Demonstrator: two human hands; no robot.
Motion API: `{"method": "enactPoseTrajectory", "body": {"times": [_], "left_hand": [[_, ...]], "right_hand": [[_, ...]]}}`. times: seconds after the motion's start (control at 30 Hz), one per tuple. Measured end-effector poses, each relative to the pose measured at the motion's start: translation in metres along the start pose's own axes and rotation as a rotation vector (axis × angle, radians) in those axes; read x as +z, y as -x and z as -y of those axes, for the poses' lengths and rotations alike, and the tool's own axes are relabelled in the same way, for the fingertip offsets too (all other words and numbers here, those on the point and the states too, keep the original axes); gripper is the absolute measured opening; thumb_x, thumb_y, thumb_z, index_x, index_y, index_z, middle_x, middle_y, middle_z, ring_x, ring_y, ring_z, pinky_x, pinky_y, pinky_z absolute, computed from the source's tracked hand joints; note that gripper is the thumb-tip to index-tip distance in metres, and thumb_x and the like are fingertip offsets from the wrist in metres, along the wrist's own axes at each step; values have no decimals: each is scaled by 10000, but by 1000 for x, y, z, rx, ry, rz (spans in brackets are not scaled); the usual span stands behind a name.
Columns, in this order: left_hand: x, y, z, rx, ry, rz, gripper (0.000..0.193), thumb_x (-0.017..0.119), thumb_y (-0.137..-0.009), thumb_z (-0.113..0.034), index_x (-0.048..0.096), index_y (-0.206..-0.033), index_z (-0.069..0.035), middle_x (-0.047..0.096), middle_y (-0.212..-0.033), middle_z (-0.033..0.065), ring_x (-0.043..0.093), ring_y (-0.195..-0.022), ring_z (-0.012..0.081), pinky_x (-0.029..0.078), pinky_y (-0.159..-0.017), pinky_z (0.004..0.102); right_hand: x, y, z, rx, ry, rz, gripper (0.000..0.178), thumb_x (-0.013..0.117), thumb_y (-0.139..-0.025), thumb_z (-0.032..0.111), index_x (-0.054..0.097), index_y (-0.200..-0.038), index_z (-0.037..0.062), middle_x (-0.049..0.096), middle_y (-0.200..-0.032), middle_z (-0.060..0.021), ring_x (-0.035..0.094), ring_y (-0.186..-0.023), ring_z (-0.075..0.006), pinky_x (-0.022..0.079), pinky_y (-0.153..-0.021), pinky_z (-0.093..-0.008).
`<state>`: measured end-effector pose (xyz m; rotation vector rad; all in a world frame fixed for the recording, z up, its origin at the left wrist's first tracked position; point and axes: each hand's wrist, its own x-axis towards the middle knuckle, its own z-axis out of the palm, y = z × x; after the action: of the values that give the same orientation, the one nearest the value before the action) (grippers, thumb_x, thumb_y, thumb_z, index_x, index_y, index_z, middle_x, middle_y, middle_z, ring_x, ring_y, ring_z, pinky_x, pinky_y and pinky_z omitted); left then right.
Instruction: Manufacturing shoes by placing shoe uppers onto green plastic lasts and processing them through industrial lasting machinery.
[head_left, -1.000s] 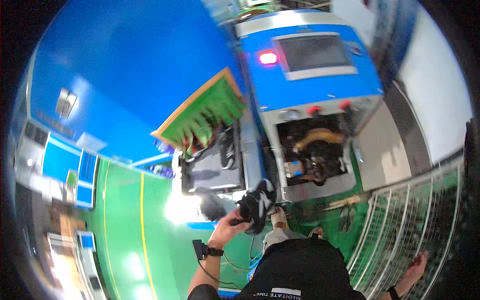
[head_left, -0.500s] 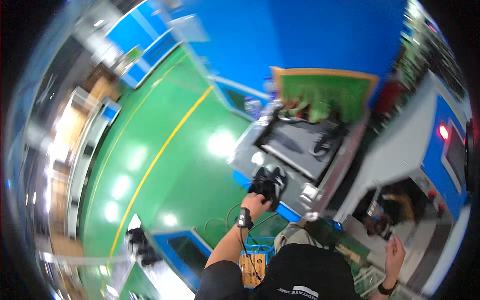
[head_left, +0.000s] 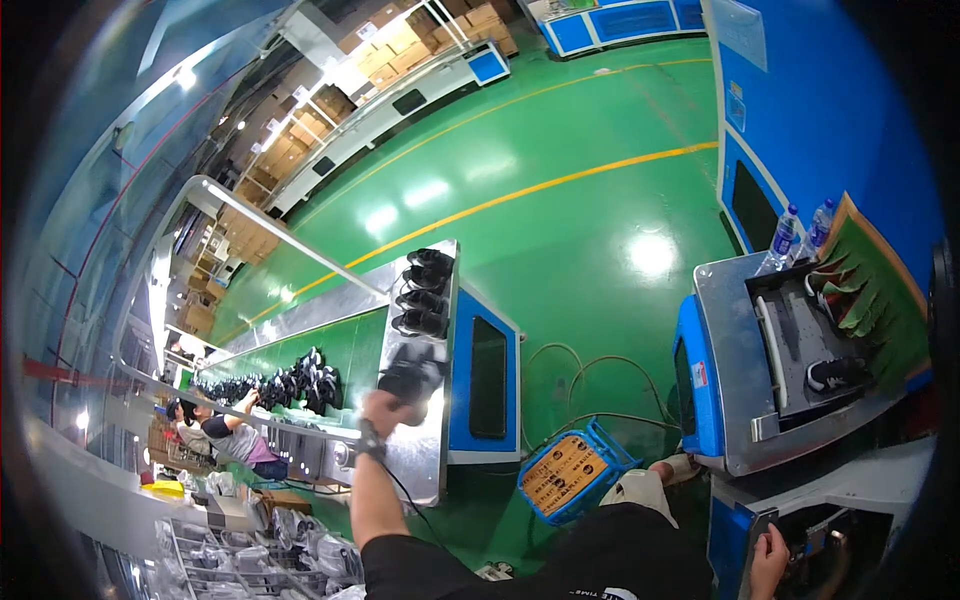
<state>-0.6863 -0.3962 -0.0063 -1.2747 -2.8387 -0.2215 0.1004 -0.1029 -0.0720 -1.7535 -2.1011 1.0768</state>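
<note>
My left hand [head_left: 388, 410], blurred by motion, is closed on a pair of black shoes [head_left: 414, 370]. They are over the metal end of the conveyor table [head_left: 415, 465], just on the near side of several black shoes [head_left: 421, 300] lined up there. Whether the held pair touches the metal, the blur hides. At the lower right, my right hand [head_left: 770, 562] has its fingers partly outstretched beside the dark edge of a machine [head_left: 757, 535], and no held thing shows in it.
Further along the green conveyor belt [head_left: 350, 345] stand more black shoes, and another person [head_left: 240, 430] reaches toward them. A blue stool [head_left: 568, 475] stands between the conveyor and a metal workstation [head_left: 722, 290] on the right. Cables [head_left: 610, 360] loop across the green floor.
The view has swung left. My left hand has carried the black shoes from beside the right-hand workstation to the conveyor's metal end. My right hand stays near the machine at right.
</note>
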Motion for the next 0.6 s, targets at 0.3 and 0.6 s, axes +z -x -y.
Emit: {"method": "enactPoseTrajectory", "body": {"times": [0.3, 0.6], "left_hand": [[81, -107, -157, -96, 213, -698, 217, 583, -905, -128, 640, -1040, 31, 656, -970, 243, 633, -928, 397, 481, -820, 477], [156, -72, -669, 1330, 783, 214, 240, 631, -927, -41, 657, -1158, 21, 691, -1061, 188, 656, -965, 304, 531, -906, 383]], "right_hand": [[-20, -2, 35, 78, -89, -404, 261, 628, -893, 86, 669, -1128, -20, 678, -921, -198, 655, -798, -321, 515, -736, -375], [-14, 95, -2, 627, -63, -558, 382, 527, -986, 298, 591, -1315, 115, 676, -1104, -181, 641, -1026, -381, 522, -883, -483]]}}
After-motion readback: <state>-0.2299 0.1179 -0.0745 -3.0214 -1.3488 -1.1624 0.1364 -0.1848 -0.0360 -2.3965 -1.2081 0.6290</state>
